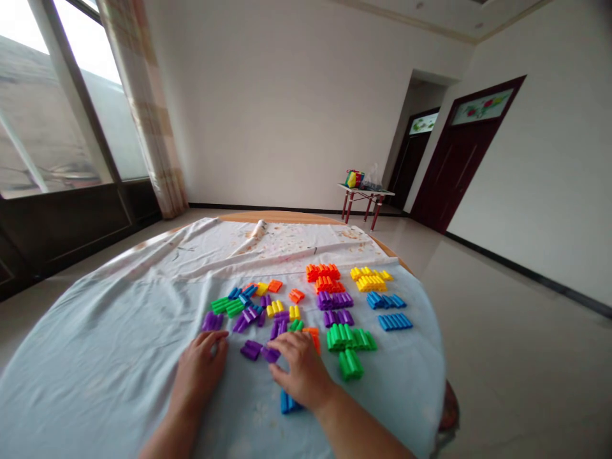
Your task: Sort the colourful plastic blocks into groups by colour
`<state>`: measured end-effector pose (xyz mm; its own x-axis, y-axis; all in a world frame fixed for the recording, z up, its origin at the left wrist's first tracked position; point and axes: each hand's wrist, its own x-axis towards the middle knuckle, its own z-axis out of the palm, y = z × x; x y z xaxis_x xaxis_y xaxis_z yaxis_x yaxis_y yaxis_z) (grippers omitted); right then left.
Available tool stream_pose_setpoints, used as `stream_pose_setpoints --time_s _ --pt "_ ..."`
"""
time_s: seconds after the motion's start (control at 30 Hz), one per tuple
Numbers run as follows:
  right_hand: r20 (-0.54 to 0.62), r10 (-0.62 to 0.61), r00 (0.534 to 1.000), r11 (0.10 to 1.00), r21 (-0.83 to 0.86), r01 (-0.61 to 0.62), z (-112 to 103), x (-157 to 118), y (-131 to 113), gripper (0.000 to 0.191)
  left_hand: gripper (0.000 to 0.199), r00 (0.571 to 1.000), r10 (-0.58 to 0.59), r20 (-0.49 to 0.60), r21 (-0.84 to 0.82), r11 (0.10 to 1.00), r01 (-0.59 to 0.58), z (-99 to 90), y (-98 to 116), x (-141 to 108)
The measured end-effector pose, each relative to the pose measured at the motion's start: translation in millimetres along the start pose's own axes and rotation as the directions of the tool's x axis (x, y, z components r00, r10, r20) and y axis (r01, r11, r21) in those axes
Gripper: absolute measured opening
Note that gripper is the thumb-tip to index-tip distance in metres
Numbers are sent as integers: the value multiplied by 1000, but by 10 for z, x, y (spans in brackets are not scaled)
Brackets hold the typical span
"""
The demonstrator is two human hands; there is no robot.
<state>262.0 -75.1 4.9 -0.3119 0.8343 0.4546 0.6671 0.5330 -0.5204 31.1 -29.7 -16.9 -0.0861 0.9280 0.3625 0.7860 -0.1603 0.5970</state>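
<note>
My right hand (300,364) has its thumb and fingertips around a small purple ribbed plastic piece (269,354), low over the blue cloth. A second purple piece (250,349) lies just left of it. Below my right wrist a blue piece (289,402) is partly covered, and an orange piece (313,339) shows behind the fingers. My left hand (203,357) rests open on the cloth, holding nothing, its fingertips close to a purple ribbed piece (213,320). Mixed green (227,306), blue, yellow and orange pieces lie loosely beyond both hands.
On the right stand groups sorted by colour: orange pieces (323,274), purple pieces (335,301), green pieces (345,338), yellow pieces (369,279) and blue pieces (394,321). A floral white cloth (296,239) covers the round table's far side. A small table (366,189) with bags stands behind.
</note>
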Motion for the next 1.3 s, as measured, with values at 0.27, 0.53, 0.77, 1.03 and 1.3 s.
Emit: stream_pose_setpoints --time_s 0.27,0.53,0.77,1.03,1.3 --pt "-227 31 973 992 129 -2 -444 66 53 33 41 997 12 74 137 990 -22 59 -131 83" --pt "-283 263 922 964 41 -262 -1195 -104 900 27 46 992 -10 128 218 976 -18 57 -97 114" --pt "-257 399 880 915 53 -399 -1239 -193 1313 24 43 994 -10 111 280 960 -22 121 -272 121" --pt "-220 325 920 934 -76 -348 -1271 178 1352 24 40 998 36 48 313 949 -50 201 -385 118" --pt "-86 313 946 931 -169 -323 -1051 465 1462 20 40 997 53 56 330 942 -69 191 -388 110"
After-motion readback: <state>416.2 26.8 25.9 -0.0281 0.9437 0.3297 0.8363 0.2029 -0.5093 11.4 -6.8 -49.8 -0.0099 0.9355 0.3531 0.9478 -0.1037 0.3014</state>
